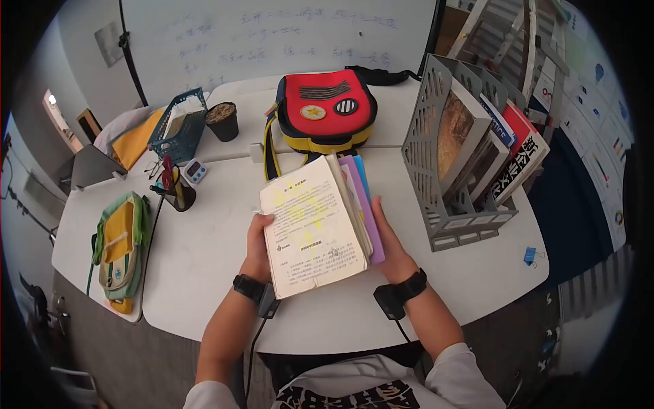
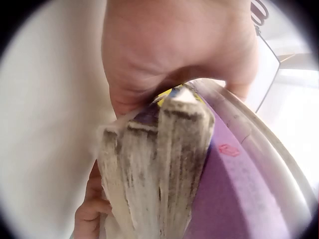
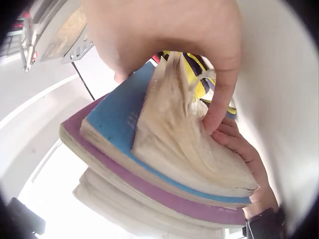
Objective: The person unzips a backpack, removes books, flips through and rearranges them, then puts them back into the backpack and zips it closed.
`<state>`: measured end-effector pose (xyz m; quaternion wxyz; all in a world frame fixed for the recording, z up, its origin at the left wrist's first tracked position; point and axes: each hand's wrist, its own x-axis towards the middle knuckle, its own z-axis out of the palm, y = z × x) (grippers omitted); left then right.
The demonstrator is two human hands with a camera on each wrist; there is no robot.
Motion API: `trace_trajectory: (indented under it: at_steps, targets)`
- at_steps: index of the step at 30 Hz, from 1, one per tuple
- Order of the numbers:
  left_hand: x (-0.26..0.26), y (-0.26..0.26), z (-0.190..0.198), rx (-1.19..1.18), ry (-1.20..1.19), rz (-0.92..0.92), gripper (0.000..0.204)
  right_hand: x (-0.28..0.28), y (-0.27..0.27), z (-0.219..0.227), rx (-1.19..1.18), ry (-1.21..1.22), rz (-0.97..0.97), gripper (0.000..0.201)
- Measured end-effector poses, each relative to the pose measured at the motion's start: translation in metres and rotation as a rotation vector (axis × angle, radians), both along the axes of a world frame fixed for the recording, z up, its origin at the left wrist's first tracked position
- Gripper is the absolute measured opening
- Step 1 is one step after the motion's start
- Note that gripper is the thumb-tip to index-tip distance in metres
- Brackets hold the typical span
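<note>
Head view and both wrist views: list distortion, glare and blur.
Head view: wide-lens distortion, black corners, small print on the top page too soft to read. Left wrist view: glare at right, lettering on the purple cover blurred. Right wrist view: blown-out white beneath the book stack, dark corners.

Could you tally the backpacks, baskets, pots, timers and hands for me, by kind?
Backpacks: 2 (red backpack, green backpack)
Basket: 1
Pot: 1
Timer: 1
Hands: 2 (left hand, right hand)
Total: 7
</note>
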<state>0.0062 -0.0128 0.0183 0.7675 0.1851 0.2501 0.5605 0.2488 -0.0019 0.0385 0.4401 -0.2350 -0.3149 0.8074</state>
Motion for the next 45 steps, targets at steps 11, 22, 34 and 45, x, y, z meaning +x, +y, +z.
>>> trace_trajectory:
  at_steps: [11,22,34,45]
  targets:
    - [0.001,0.009,-0.005,-0.016,0.204,-0.127,0.061,0.005,0.012,-0.011,-0.107,0.037,-0.137,0.048]
    - [0.001,0.004,0.01,0.069,0.371,-0.102,0.053,0.019,0.013,-0.016,0.421,-0.537,-0.561,0.021]
    - [-0.005,0.0,0.013,0.044,0.395,-0.17,0.055,0.034,0.025,-0.018,0.107,-0.247,-0.357,0.042]
    - [-0.01,-0.002,0.015,0.13,0.459,-0.163,0.051,0.027,0.022,-0.016,0.117,-0.217,-0.335,0.049]
